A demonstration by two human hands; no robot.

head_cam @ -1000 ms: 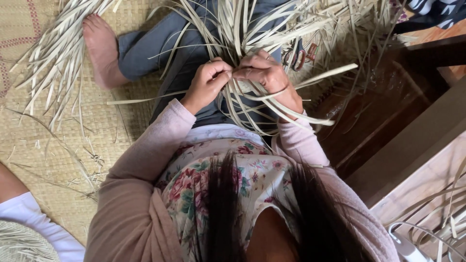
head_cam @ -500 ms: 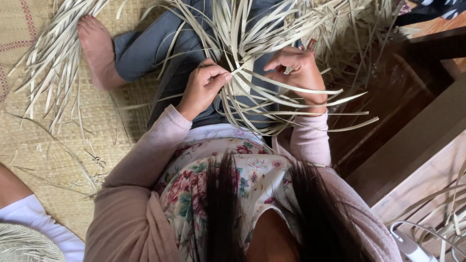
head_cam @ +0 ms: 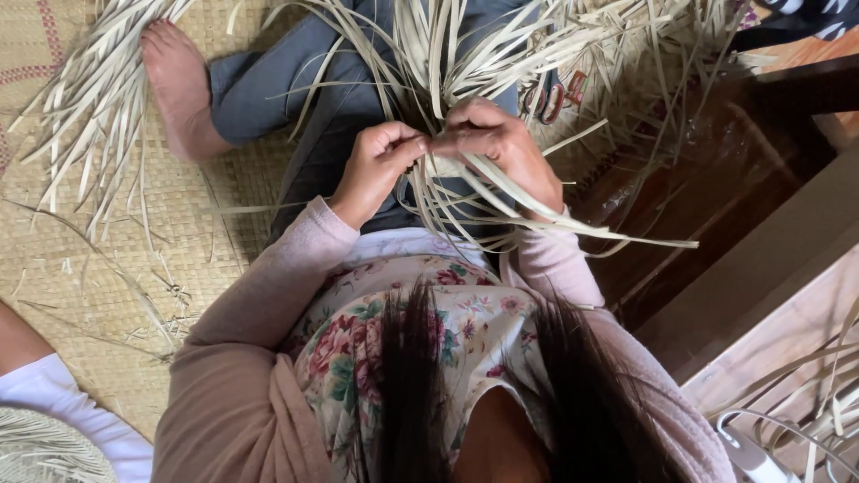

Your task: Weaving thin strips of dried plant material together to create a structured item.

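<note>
While the person sits on a woven straw mat (head_cam: pixel 98 268) with legs stretched forward, both hands meet at the centre of a bundle of pale dried leaf strips (head_cam: pixel 465 54) held above the lap. The left hand (head_cam: pixel 380 170) is closed, with thumb and fingertips pinched on strips at the point where the strands cross. The right hand (head_cam: pixel 497 148) is also closed, its fingers curled down over the same crossing point, so that the two hands touch or nearly touch at the fingertips. Whether each hand grips one strip or several cannot be told, since the fingers hide the contact area.

From the gripped point the strips fan upward and outward past the top edge of the view. Further strips bend down across the right wrist and run out to the right, over a dark wooden surface (head_cam: pixel 716 206). Both forearms are covered by pink sleeves (head_cam: pixel 268 295), worn over a floral garment (head_cam: pixel 403 331).

A second, loose heap of strips (head_cam: pixel 89 98) lies on the mat to the left, just beside the bare foot (head_cam: pixel 179 80) and well apart from the hands. A pair of scissors with reddish handles (head_cam: pixel 555 97) lies partly hidden under strands, near the right hand. At the lower left corner, another person's limb in white cloth (head_cam: pixel 63 420) rests on the mat. A white cable (head_cam: pixel 761 447) lies at the lower right among more strips.
</note>
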